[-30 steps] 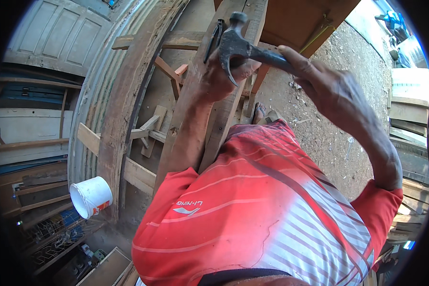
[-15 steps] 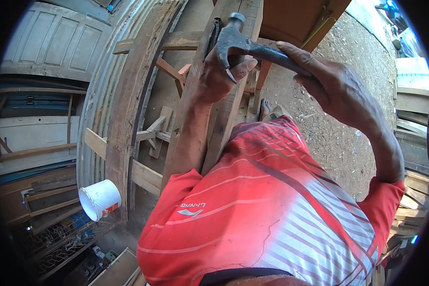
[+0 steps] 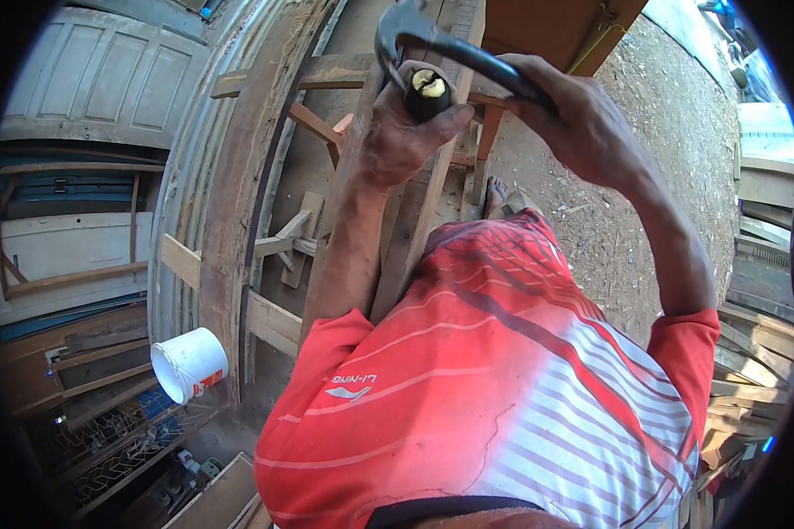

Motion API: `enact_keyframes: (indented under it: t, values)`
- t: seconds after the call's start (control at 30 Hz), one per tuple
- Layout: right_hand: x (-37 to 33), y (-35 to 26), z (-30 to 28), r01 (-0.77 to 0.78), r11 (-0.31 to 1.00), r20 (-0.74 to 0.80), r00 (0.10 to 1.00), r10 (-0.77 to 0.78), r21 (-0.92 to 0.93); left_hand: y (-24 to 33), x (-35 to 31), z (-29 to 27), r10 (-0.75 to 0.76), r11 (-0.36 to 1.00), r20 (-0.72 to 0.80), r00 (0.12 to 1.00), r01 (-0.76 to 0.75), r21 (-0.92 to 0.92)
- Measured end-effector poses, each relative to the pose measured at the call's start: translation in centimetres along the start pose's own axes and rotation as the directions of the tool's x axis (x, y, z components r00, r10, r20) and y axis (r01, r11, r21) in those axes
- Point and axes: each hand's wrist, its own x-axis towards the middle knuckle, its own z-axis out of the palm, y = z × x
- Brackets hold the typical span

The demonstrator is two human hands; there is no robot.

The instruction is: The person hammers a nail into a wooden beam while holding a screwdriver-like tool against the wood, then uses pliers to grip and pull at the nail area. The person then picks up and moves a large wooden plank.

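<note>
- Above long timbers (image 3: 415, 229), gripping a claw hammer (image 3: 468, 53) by its dark handle in the closed right hand (image 3: 578, 115).
- Near its claw, clasping a round dark tool handle (image 3: 429, 88), with a cracked pale end, in the curled left hand (image 3: 404, 141).
- Past the timbers, looking down on chip-strewn ground (image 3: 609, 234) at right and a white bucket (image 3: 203, 360) at left.
- Farthest off, at upper left, facing a panelled door (image 3: 106, 79).

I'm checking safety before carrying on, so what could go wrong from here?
The hammer in the right hand could strike the left hand, which grips the dark handle-like piece close to its pale end. That end shows a dark gap, so it might chip. The claw also hangs beside the left hand and might scrape it.
</note>
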Motion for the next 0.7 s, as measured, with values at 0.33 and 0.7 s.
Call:
enact_keyframes:
  t: [0.33,0.7]
  values:
    - [12.3,7.7,10.9,0.045,0.965,-0.395,0.916,0.063,0.259,2.9,2.0,2.2,0.126,0.992,-0.200,0.972,-0.129,-0.002]
    - [12.9,7.6,11.2,0.180,0.786,-0.386,0.919,0.080,0.592,4.2,5.7,2.0,-0.157,0.987,-0.176,0.972,0.161,0.014]
